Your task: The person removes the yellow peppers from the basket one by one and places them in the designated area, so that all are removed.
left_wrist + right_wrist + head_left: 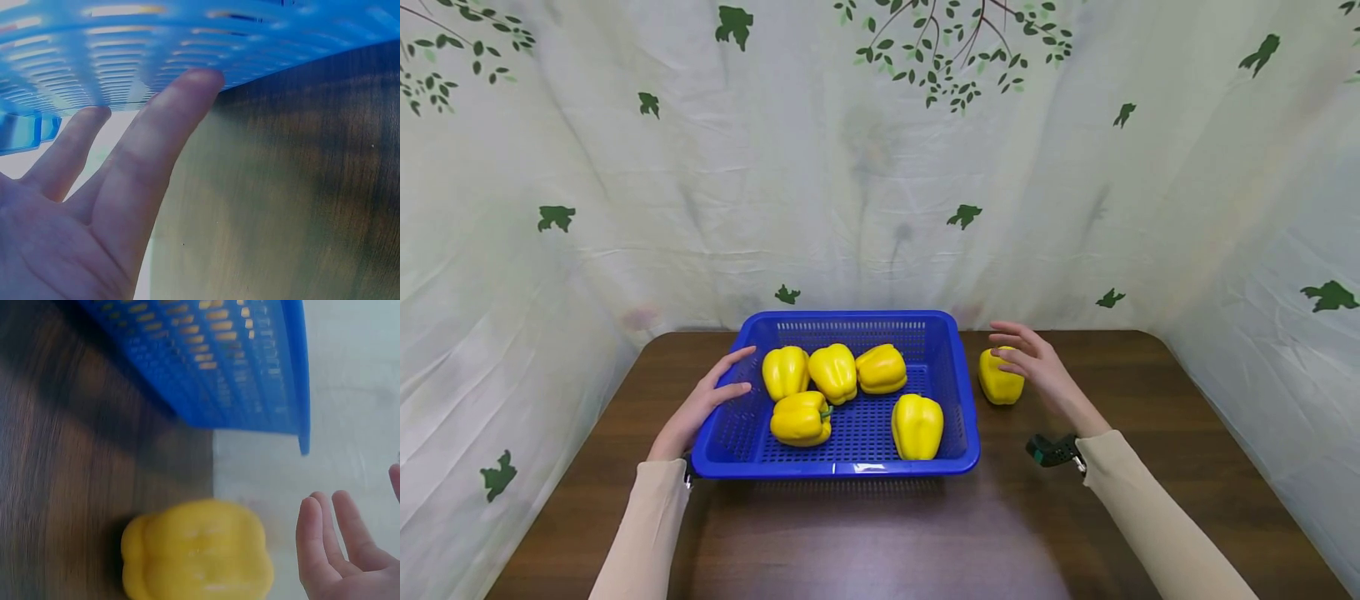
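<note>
A blue plastic basket [837, 468] with slotted walls stands on the table and holds several yellow bell peppers, among them a bell pepper [917, 427] at its near right. My left hand [703, 404] grips the basket's left side. Two digits lie over the rim, and in the left wrist view other fingers [156, 140] rest against the slotted outer wall. Another yellow bell pepper [1000, 379] sits on the table, just right of the basket. Above it hovers my right hand [1037, 367], fingers spread and holding nothing. In the right wrist view, that pepper [199, 553] appears apart from the fingers.
The brown wooden table [865, 542] extends in front of the basket and to both sides. A pale curtain [880, 183] with green leaf patterns hangs behind the table and along its sides.
</note>
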Demonstrator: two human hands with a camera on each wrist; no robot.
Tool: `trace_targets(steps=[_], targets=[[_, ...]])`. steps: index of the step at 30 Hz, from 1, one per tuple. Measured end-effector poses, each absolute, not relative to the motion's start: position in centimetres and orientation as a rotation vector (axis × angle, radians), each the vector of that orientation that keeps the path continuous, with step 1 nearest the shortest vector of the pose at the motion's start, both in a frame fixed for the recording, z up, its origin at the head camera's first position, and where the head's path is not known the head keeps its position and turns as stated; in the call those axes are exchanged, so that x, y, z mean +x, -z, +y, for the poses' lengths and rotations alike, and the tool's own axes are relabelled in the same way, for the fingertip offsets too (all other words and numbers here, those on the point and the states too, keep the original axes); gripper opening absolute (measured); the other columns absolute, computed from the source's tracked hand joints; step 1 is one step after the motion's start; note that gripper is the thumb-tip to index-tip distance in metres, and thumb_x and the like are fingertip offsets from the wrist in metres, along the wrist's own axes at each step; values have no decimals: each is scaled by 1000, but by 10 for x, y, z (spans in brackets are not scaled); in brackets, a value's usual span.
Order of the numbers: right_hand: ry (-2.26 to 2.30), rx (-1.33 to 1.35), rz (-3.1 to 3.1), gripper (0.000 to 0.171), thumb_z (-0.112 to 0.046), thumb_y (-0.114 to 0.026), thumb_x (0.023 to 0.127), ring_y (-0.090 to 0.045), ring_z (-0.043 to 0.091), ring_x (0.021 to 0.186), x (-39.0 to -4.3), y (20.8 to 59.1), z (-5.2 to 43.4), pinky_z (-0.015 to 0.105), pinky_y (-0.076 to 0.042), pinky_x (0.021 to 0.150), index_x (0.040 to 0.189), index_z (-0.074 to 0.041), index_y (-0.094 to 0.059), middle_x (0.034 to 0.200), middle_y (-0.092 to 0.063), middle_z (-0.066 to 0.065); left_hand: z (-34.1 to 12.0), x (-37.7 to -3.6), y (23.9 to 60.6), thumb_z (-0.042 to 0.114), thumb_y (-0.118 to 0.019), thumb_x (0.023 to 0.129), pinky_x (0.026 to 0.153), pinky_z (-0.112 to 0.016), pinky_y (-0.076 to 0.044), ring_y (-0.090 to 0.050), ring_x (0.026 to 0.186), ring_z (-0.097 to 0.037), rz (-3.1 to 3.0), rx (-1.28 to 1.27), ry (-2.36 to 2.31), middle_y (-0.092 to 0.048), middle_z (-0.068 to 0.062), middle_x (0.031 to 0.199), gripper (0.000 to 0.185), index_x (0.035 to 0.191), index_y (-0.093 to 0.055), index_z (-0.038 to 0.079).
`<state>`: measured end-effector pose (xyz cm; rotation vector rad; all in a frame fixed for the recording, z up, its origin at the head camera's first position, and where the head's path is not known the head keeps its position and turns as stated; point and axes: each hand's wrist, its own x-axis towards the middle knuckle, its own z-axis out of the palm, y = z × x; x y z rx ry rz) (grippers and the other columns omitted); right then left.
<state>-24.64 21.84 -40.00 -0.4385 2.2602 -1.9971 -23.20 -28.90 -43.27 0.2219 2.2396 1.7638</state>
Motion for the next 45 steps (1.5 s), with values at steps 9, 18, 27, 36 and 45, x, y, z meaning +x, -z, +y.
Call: trace_targets(steps=[9, 18, 27, 36, 45], targets=[[1951, -509, 2206, 49, -17, -52, 99, -49, 40, 119, -240, 392, 197, 46, -44, 95, 143, -2, -37, 137, -44, 25, -289, -232, 433, 26, -49, 99, 82, -50, -51, -45, 116, -48, 2248, 230, -1761, -5, -14, 156, 61, 153, -20, 27], [1877, -590, 2143, 46, -12, -52, 99, -48, 41, 119, -233, 380, 178, 47, -45, 94, 142, -3, -40, 138, -43, 24, -289, -232, 432, 26, -48, 99, 83, -50, -51, -44, 116, -48, 2257, 223, -1750, -6, -15, 156, 61, 153, -20, 27], [1776, -557, 2114, 48, -21, -57, 97, -49, 39, 120, -227, 370, 161, 46, -44, 96, 141, -6, -42, 137, -45, 21, -289, -232, 432, 26, -48, 99, 82, -49, -51, -47, 113, -47, 2244, 225, -1762, -7, -16, 156, 60, 153, -19, 27], [1626, -614, 2132, 47, -18, -54, 98, -47, 35, 121, -223, 367, 146, 48, -44, 95, 142, -7, -41, 137, -45, 19, -289, -231, 433, 29, -50, 99, 82, -49, -51, -46, 114, -46, 2249, 231, -1761, -8, -16, 156, 62, 153, -20, 27], [1421, -626, 2182, 41, -17, -52, 98, -45, 35, 123, -221, 367, 129, 51, -45, 92, 138, -12, -46, 136, -46, 18, -289, -232, 433, 27, -48, 100, 83, -48, -51, -46, 114, -46, 2237, 222, -1764, -8, -14, 156, 60, 153, -20, 28]])
